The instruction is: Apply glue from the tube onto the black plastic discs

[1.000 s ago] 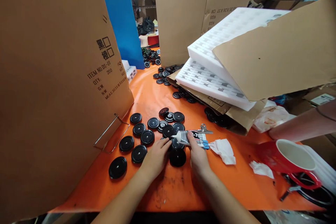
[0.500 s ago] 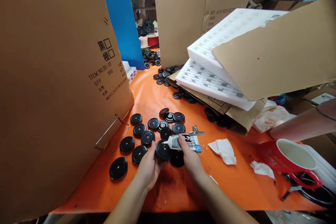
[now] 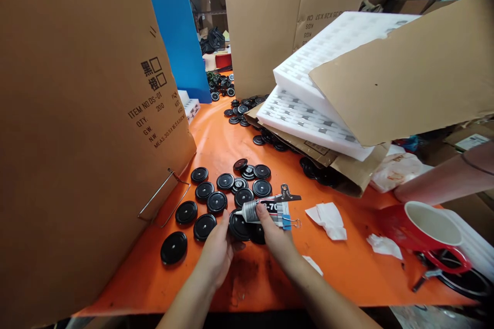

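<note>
My left hand [image 3: 218,249] cups a round, glossy black disc with a raised rim [image 3: 240,230] just above the table's orange sheet covering [image 3: 162,285], thumb at its left edge and the other fingers curled beneath, partly hidden. My right hand [image 3: 275,236] pinches a soft silver-grey glue-type tube with a white nozzle and a black label [image 3: 252,212], thumb pressed on top; I cannot see how my other fingers lie behind it. The nozzle points left over the disc's upper part, though from here I can't quite tell whether its tip touches. A dark metal bulldog clip [image 3: 285,195] and a blue binder clip with wire handles [image 3: 286,222] grip the tube's tail end. More loose black discs [image 3: 216,202] lie just beyond my hands and to the left, near a bent silver wire stand [image 3: 188,185] against a tall brown cardboard box [image 3: 77,139]. On my right lie a crumpled white tissue [image 3: 330,221] and, farther over, a red ceramic mug with a white inside [image 3: 397,226]. Beyond, white slotted foam trays [image 3: 304,119] lean in a stack under a flat brown cardboard sheet [image 3: 409,82]; farther back stands an upright blue panel [image 3: 175,31].
</note>
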Demonstrator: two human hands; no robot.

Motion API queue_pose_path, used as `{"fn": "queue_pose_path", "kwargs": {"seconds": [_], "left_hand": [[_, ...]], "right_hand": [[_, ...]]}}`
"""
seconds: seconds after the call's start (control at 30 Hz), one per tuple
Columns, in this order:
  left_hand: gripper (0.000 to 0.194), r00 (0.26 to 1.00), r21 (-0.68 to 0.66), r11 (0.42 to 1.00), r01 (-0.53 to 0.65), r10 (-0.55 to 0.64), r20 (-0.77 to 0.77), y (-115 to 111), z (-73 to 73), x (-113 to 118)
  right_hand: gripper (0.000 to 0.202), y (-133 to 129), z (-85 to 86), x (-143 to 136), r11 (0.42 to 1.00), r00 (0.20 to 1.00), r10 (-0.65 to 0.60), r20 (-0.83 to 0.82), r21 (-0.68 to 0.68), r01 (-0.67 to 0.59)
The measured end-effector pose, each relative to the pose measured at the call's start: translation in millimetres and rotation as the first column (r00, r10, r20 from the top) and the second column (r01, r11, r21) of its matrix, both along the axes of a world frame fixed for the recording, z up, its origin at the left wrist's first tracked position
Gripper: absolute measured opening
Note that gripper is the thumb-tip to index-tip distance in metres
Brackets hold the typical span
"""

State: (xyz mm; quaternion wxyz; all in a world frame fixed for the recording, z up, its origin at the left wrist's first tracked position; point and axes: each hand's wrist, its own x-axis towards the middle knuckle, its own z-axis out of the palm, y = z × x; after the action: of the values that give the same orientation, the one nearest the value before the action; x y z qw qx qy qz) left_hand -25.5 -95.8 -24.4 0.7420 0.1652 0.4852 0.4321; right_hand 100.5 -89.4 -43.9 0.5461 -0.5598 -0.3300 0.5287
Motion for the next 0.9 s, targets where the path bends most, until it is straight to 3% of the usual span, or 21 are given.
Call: {"fn": "queue_pose_path", "kwargs": {"seconds": [0.17, 0.4, 0.57, 0.73, 0.9], "left_hand": [[0.032, 1.000, 0.031, 0.999, 0.024, -0.024, -0.006, -1, 5.0, -5], [0.025, 0.994, 0.062, 0.997, 0.044, -0.050, 0.101, -1, 12.9, -10], [0.027, 0.996, 0.000, 1.000, 0.019, -0.019, 0.089, 0, 12.9, -9], [0.032, 0.988, 0.018, 0.995, 0.101, -0.103, 0.112, 0, 14.5, -13], [0.026, 0.989, 0.008, 0.998, 0.056, -0.057, 0.139, -1, 14.0, -13]], "right_hand": [[0.036, -2, -7.7, 1, 0.993, 0.997, 0.007, 0.080, 0.113, -0.016], [0.024, -2, -4.8, 2, 0.965, 0.987, -0.027, 0.158, 0.262, -0.016], [0.024, -3, -5.1, 2, 0.964, 0.992, -0.027, 0.121, 0.265, -0.007], [0.024, -4, 0.0, 2, 0.972, 0.992, -0.025, 0.120, 0.235, -0.004], [0.025, -5, 2.8, 2, 0.971, 0.994, -0.016, 0.107, 0.238, -0.010]]}}
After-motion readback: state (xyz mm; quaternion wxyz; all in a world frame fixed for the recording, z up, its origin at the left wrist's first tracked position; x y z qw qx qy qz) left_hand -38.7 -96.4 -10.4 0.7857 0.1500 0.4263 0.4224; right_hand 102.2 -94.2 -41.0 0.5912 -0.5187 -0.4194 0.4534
